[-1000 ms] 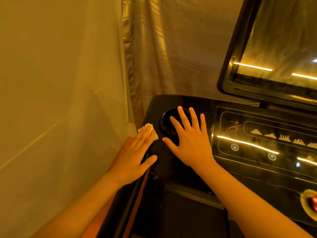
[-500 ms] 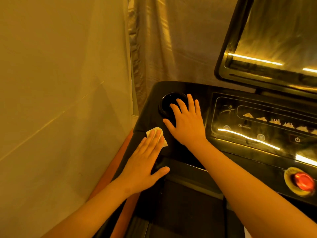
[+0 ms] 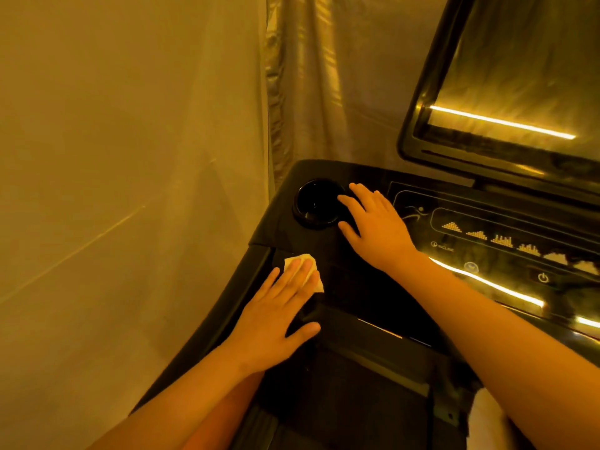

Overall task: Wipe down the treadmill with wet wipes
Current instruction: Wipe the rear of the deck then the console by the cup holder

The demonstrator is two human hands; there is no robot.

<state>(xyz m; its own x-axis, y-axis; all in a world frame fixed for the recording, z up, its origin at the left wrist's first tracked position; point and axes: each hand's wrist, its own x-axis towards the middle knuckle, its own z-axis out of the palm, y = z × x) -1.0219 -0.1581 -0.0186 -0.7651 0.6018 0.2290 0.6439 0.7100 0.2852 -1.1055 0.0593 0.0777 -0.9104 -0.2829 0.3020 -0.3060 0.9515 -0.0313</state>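
Note:
The black treadmill console (image 3: 357, 280) fills the lower right of the head view. My left hand (image 3: 276, 316) lies flat with straight fingers on a small white wet wipe (image 3: 300, 261), pressing it onto the console's left side. Only the wipe's far edge and right corner show past my fingertips. My right hand (image 3: 376, 228) rests flat on the console just right of the round cup holder (image 3: 316, 203), fingers spread and touching its rim.
A lit control panel (image 3: 493, 245) with program icons and a power symbol lies right of my right hand. The tilted screen (image 3: 506, 92) rises above it. A pale wall (image 3: 130, 157) stands close on the left, a shiny curtain (image 3: 324, 86) behind.
My left hand has slid the wipe from the console's outer left edge inward and toward me. My right hand has shifted right, off the cup holder's middle to its right rim.

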